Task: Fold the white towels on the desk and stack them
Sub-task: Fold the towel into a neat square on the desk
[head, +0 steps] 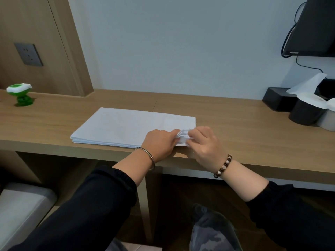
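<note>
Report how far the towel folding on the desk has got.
Done: flat, layered white cloth towel pile lies squared on the wooden desk. In hand: left hand and right hand pinch its near right corner layers. Left: finishing that corner; no unfolded towels visible.

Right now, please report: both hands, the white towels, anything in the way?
Left hand, right hand: both pinch near-right corner of flat white folded towel stack. Stack on light wooden desk. Nothing blocks it.

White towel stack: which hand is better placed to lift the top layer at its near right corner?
Probably the right hand: it pinches the fanned corner layers from the outer side. The left hand lies over the white towel stack, better for holding it down.
</note>
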Action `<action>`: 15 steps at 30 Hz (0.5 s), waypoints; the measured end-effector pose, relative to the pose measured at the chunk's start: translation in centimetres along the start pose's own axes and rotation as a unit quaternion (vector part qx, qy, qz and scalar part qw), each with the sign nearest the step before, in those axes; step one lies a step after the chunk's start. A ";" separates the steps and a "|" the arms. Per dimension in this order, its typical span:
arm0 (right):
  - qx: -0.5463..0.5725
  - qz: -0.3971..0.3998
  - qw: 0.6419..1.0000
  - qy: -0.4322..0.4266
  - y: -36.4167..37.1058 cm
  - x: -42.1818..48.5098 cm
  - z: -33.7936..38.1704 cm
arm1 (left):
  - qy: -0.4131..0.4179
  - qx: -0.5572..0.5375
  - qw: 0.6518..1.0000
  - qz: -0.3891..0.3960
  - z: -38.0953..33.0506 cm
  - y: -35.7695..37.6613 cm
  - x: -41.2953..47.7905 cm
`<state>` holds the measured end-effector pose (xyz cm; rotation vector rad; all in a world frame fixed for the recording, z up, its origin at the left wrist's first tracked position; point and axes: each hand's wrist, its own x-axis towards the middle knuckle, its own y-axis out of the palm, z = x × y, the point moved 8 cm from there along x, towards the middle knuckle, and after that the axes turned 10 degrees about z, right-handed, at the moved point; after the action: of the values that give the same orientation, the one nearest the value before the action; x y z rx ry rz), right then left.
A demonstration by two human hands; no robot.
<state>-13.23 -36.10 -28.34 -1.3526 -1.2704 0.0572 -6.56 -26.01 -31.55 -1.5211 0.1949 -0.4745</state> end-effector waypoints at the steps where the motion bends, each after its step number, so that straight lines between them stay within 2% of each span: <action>1: 0.000 0.002 1.000 0.014 0.0 0.0 -0.1 | -0.001 -0.004 1.000 0.001 0.0 -0.1 -0.1; 4: 0.033 0.038 0.998 0.039 0.3 0.6 -0.9 | 0.009 -0.013 1.000 0.016 -0.1 -0.1 -0.3; 8: 0.051 0.068 0.996 0.004 0.2 1.4 -0.7 | 0.048 -0.069 0.995 0.057 -0.4 0.5 -0.8; 11: 0.043 0.108 0.993 0.017 0.6 1.8 -0.7 | 0.025 -0.059 0.997 0.046 -0.4 0.9 -1.1; 13: 0.041 0.098 0.994 0.021 0.1 2.2 -0.9 | -0.012 -0.049 0.999 0.014 -0.5 0.5 -1.0; 15: 0.049 0.045 0.997 0.034 -1.2 3.0 -1.3 | -0.051 -0.084 0.995 -0.025 -0.2 -1.0 -0.4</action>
<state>-11.86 -35.41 -25.21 -1.3162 -1.1342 0.1333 -7.18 -25.99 -30.68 -1.7135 0.1186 -0.4277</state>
